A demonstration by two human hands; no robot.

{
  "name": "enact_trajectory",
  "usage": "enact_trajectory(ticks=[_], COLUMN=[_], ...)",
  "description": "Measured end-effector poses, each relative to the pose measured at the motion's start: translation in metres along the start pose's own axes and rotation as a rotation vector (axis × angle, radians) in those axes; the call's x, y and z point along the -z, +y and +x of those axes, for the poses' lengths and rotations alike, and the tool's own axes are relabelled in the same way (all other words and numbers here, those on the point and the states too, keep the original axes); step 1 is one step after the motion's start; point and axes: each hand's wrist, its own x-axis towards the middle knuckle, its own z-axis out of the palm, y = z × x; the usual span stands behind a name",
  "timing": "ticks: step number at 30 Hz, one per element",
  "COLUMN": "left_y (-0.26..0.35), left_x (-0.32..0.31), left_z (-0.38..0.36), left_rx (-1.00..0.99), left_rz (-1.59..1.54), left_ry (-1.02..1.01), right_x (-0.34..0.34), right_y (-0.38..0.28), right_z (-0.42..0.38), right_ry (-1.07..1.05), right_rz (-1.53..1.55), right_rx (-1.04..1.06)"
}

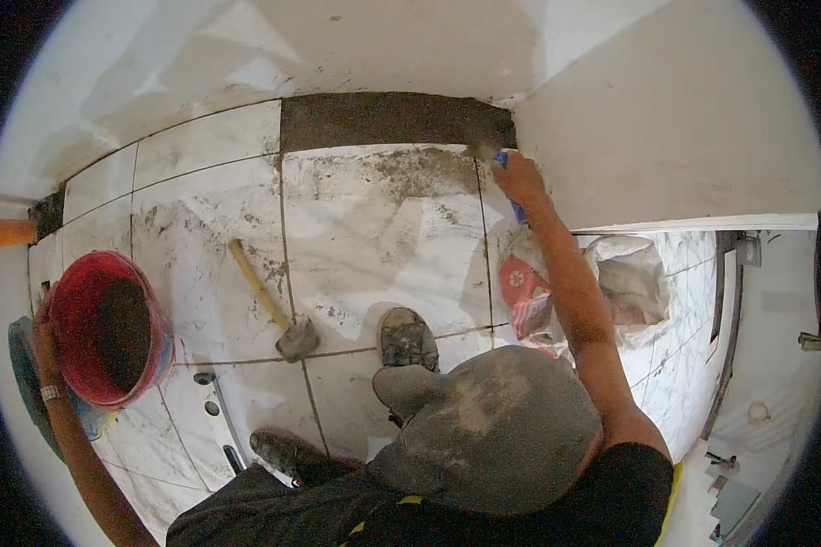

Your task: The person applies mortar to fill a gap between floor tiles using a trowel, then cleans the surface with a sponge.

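Observation:
My right hand [518, 178] reaches forward and is shut on a blue-handled trowel [504, 160], its tip at the right end of a dark mortar strip [392, 119] along the wall base. My left hand [44, 305] holds a red bucket [109, 328] by its rim at the left; the bucket contains dark mortar. I crouch on marbled white floor tiles [374, 237], with my knee and two dusty shoes in the lower middle.
A wooden-handled hammer [269, 305] lies on the tiles between bucket and shoe. A white sack [625, 283] with red print sits at the right by the wall corner. A level [226, 428] lies near my left foot. Mortar smears mark the far tiles.

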Motion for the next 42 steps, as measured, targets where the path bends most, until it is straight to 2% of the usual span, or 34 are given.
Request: enact_trajectory(ticks=[3,5,6,8,9,10,11,12,13,15,16,18,20,22,23,24,25,26,27,28,29,30,31,32,34,36,38,41,42], left_y=[-0.001,0.0,-0.001,-0.001,-0.001,0.002,0.006,0.01,0.013,0.024,0.03,0.053,0.101,0.086,0.095,0.103,0.112,0.094,0.076,0.058,0.065,0.076,0.071,0.063,0.059,0.067,0.065,0.075,0.08], left_x=[0.002,0.002,0.003,0.004,0.005,0.004,0.002,-0.001,-0.002,-0.006,-0.009,-0.021,-0.045,-0.051,-0.048,-0.045,-0.043,-0.042,-0.042,-0.043,-0.043,-0.05,-0.047,-0.047,-0.052,-0.066,-0.073,-0.077,-0.078], left_z=[-0.002,-0.001,0.0,0.002,0.003,0.002,0.003,0.002,0.002,0.001,0.0,0.001,0.002,-0.002,-0.006,-0.01,-0.014,-0.004,0.007,0.019,0.014,0.016,0.018,0.017,0.021,0.021,0.023,0.017,0.013], left_rx=[-0.006,-0.011,-0.02,-0.039,-0.064,-0.047,-0.03,-0.012,0.003,0.037,0.062,0.161,0.321,-0.15,-0.183,-0.213,-0.239,-0.199,-0.163,-0.132,-0.071,-0.023,-0.026,-0.016,-0.022,0.057,0.027,0.035,0.07], left_rz=[0.014,0.021,0.028,0.049,0.079,0.055,0.044,0.034,0.025,0.02,0.011,-0.02,0.005,0.812,0.713,0.612,0.512,0.39,0.265,0.139,0.091,0.036,0.034,-0.033,-0.102,-0.087,-0.067,-0.099,-0.141], left_ry=[-0.003,-0.004,-0.008,-0.018,-0.026,-0.021,-0.014,-0.007,0.0,0.007,0.014,0.055,0.114,0.059,0.026,-0.009,-0.048,-0.021,0.009,0.042,0.045,0.034,0.04,-0.065,-0.167,-0.074,-0.092,-0.111,-0.129], right_x=[-0.006,-0.027,-0.037,-0.055,0.01,-0.02,-0.071,-0.075,-0.075,-0.074,-0.072,-0.068,-0.042,-0.015,-0.01,-0.012,0.033,0.08,0.078,0.077,0.079,0.083,0.09,0.099,0.119,0.117,0.094,0.065,0.065], right_y=[0.018,0.028,0.03,0.024,-0.041,-0.028,-0.009,-0.017,-0.02,-0.035,-0.035,-0.037,-0.043,-0.059,-0.067,-0.077,-0.133,-0.18,-0.205,-0.223,-0.235,-0.253,-0.28,-0.303,-0.349,-0.393,-0.436,-0.473,-0.479], right_z=[-0.007,-0.002,-0.001,-0.003,-0.042,-0.032,-0.016,-0.016,-0.018,-0.029,-0.027,-0.022,-0.025,-0.031,-0.041,-0.043,-0.074,-0.1,-0.1,-0.099,-0.1,-0.105,-0.112,-0.122,-0.136,-0.145,-0.155,-0.176,-0.183], right_ry=[0.094,0.143,0.144,0.081,-0.068,-0.069,0.128,0.319,0.324,-0.064,-0.067,0.125,0.081,0.02,-0.01,0.117,-0.099,-0.321,-0.356,-0.222,-0.065,-0.065,-0.042,-0.02,-0.109,-0.069,-0.046,0.032,-0.078], right_rz=[-0.088,0.149,0.148,0.491,0.686,0.688,0.41,0.125,0.125,0.627,0.627,0.442,0.431,0.418,0.426,0.302,0.425,0.521,0.533,0.414,0.29,0.293,0.237,0.174,0.065,-0.168,-0.074,-0.004,-0.062], right_rx=[-0.002,-0.144,-0.143,-0.154,-0.321,-0.32,-0.085,0.147,0.148,-0.157,-0.158,-0.083,-0.086,-0.017,0.071,0.379,0.367,0.341,0.412,0.69,0.942,0.958,1.072,1.186,1.279,1.349,1.594,1.701,1.688])
